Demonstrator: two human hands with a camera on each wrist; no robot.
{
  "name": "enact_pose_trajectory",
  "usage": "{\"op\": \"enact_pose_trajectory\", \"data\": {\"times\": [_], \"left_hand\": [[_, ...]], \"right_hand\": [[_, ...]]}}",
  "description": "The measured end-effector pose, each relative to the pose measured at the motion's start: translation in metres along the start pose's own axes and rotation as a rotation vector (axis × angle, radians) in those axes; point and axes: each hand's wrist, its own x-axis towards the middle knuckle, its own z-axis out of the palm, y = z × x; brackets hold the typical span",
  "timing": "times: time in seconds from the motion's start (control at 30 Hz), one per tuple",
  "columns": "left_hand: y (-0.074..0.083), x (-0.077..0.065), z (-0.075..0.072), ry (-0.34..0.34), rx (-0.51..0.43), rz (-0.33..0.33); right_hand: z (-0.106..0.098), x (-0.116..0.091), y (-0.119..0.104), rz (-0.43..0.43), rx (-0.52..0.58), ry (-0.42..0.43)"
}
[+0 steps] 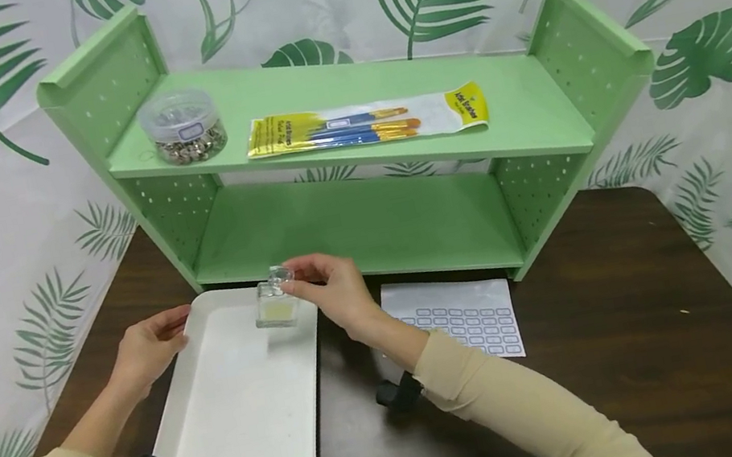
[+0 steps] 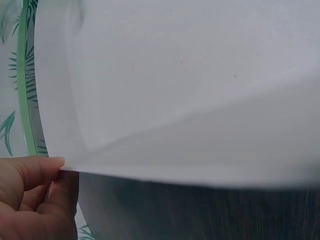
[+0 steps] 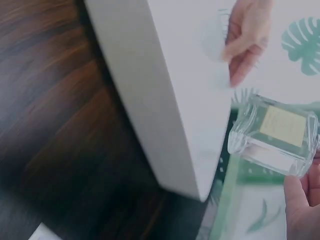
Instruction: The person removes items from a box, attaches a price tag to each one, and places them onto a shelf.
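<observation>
My right hand (image 1: 340, 292) pinches a small clear glass bottle (image 1: 277, 311) by its neck and stopper, over the far right part of a white tray (image 1: 234, 423). A pale yellow label shows on the bottle's square body, which is seen close up in the right wrist view (image 3: 282, 125). At the tray's far left corner, my left hand (image 1: 147, 350) grips the rim. In the left wrist view, the thumb (image 2: 47, 164) lies on top of that rim with the fingers curled beneath it.
Behind the tray stands a green two-tier shelf (image 1: 349, 215). Its upper tier carries a clear round jar (image 1: 182, 128) of small metallic pieces and a packet of paintbrushes (image 1: 366, 124). A sheet of small labels (image 1: 463, 318) lies on the dark wooden table (image 1: 622, 347) right of the tray.
</observation>
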Motion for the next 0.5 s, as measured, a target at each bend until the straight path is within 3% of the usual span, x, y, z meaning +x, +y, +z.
{"op": "enact_pose_trajectory", "data": {"times": [0.27, 0.5], "left_hand": [[0.001, 0.0, 0.0, 0.003, 0.027, -0.011], [0.0, 0.001, 0.0, -0.002, 0.026, 0.0]], "right_hand": [[-0.062, -0.033, 0.003, 0.03, 0.02, 0.077], [-0.108, -0.071, 0.021, 0.049, -0.112, 0.12]]}}
